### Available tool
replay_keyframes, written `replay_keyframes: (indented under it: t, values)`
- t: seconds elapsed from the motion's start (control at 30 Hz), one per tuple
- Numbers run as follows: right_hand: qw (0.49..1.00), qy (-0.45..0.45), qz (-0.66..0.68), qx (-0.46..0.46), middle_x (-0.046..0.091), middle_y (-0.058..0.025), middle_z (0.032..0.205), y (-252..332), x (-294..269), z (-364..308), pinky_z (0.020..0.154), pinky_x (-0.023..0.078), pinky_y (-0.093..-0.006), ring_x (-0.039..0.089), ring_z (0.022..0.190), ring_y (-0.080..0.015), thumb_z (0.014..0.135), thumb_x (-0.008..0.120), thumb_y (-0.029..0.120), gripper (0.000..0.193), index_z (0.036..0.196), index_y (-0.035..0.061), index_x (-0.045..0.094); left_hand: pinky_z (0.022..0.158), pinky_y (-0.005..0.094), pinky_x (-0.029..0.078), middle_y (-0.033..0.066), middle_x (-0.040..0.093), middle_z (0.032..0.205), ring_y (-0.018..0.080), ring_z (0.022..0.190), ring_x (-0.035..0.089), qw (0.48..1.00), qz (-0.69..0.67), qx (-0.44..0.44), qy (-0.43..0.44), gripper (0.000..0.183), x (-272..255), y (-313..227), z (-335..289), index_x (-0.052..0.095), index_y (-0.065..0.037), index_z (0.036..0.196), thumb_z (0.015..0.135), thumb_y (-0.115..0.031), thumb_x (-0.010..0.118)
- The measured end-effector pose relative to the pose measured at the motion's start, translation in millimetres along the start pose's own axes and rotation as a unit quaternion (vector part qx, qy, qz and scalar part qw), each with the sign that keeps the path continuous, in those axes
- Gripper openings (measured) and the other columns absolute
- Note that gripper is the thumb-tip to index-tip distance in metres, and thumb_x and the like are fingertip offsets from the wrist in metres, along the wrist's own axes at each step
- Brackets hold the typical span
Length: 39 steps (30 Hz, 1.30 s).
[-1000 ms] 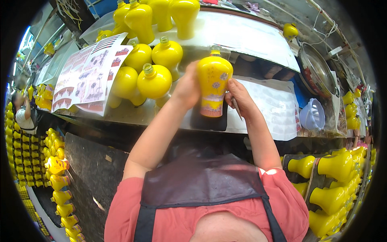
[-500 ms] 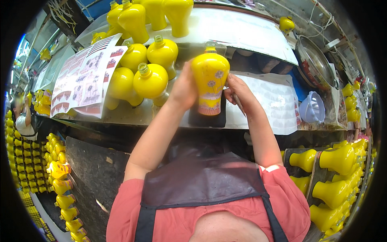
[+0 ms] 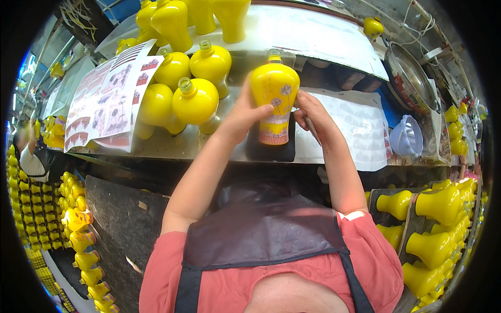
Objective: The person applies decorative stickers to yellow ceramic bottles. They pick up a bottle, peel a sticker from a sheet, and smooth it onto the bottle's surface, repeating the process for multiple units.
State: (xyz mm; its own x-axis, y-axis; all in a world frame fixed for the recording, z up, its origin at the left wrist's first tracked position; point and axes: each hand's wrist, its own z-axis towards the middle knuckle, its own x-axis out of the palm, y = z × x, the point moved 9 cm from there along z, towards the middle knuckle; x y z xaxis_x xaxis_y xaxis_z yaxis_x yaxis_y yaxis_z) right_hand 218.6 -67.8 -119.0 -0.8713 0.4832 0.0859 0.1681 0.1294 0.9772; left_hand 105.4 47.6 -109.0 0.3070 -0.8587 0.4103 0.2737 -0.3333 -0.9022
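Yellow vase [image 3: 275, 101] stands upright on a dark pad [image 3: 271, 148] on the metal bench [image 3: 172, 146], right in front of you. Your left hand [image 3: 241, 116] wraps its left side, fingers curled round the body, thumb near the shoulder. Your right hand [image 3: 311, 115] is on its right side, fingers pressed together against the flower decal; can't tell if they pinch a tool. Plain yellow vases [image 3: 195, 99] are clustered just left. Decal sheet [image 3: 107, 99] lies further left; white printed sheet [image 3: 360, 130] to the right, a pale plastic funnel [image 3: 406, 136] beyond it.
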Motion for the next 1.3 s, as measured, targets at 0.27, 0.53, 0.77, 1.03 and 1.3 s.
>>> replay_keyframes:
  t: [0.27,0.53,0.77,1.03,1.3]
  values:
    - [1.000,-0.016,0.007,0.018,0.066,-0.0036,0.111,-6.3,-3.8,3.7,0.046,0.034,-0.0187,0.045,0.055,-0.0039,0.109,0.047,0.054,0.055,0.131,0.0046,0.057,0.124,0.0413,0.025,0.0119,0.033,0.162,0.0266,0.152,0.031,0.998,0.014,-0.036,-0.049,0.125,-5.4,12.7,-3.0,-0.009,-0.015,0.166,0.083,-0.015,0.083]
    - [0.999,-0.003,0.017,0.035,0.066,-0.0057,0.115,-14.3,-6.9,10.3,0.049,0.038,-0.0203,0.046,0.055,-0.0056,0.110,0.049,0.045,0.049,0.133,0.0022,0.059,0.123,0.0418,0.029,0.0146,0.028,0.162,0.0277,0.151,0.031,0.996,0.072,-0.050,-0.020,0.126,4.1,9.1,-0.2,-0.012,-0.014,0.165,0.081,-0.015,0.081]
    - [0.999,-0.003,0.015,0.039,0.067,-0.0073,0.120,-12.4,-9.0,7.5,0.048,0.036,-0.0202,0.044,0.053,-0.0055,0.109,0.049,0.044,0.049,0.133,0.0023,0.059,0.122,0.0428,0.031,0.0154,0.029,0.162,0.0289,0.151,0.031,0.993,0.108,-0.038,-0.024,0.127,7.5,8.1,0.5,-0.012,-0.014,0.165,0.079,-0.016,0.081]
    - [0.999,0.012,0.036,0.033,0.067,-0.0060,0.111,-4.7,-5.3,0.0,0.048,0.035,-0.0202,0.044,0.054,-0.0047,0.106,0.054,0.050,0.054,0.131,0.0027,0.060,0.123,0.0430,0.028,0.0147,0.029,0.162,0.0285,0.151,0.030,0.994,0.107,-0.018,-0.021,0.129,10.6,6.9,-0.7,-0.012,-0.014,0.165,0.078,-0.015,0.083]
    - [1.000,0.007,-0.007,-0.020,0.051,0.0041,0.067,-7.2,-5.3,5.1,0.050,0.035,-0.0208,0.042,0.053,-0.0030,0.103,0.058,0.053,0.053,0.119,0.0023,0.061,0.123,0.0429,0.027,0.0154,0.029,0.162,0.0287,0.151,0.031,0.992,0.127,0.010,-0.021,0.133,12.5,4.5,-2.7,-0.014,-0.012,0.165,0.076,-0.017,0.085]
